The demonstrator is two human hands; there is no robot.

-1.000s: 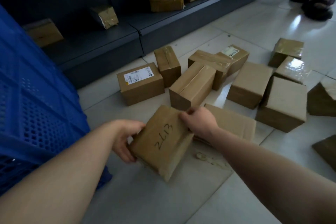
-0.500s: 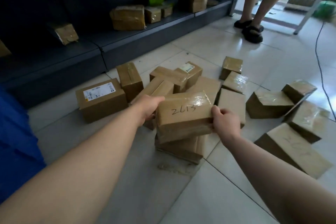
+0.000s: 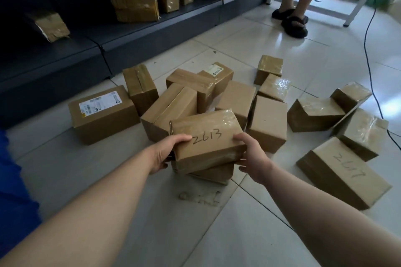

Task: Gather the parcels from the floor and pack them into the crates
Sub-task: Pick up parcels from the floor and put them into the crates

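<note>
While I've got the 2613 parcel (image 3: 206,136) gripped at both ends, left hand (image 3: 167,154) and right hand (image 3: 251,155) curled round it, it's sitting over a flatter parcel (image 3: 213,174). Pick-up step, I'd say; next it needs swinging left to the blue crate (image 3: 15,191). Pale tiled floor (image 3: 97,169), dark shelving (image 3: 152,34) behind.

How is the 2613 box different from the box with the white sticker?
The 2613 box is gripped between the left hand and right hand; the sticker box sits on the floor. The 2613 box has handwriting, the sticker box a printed label. Both are brown cardboard.
</note>
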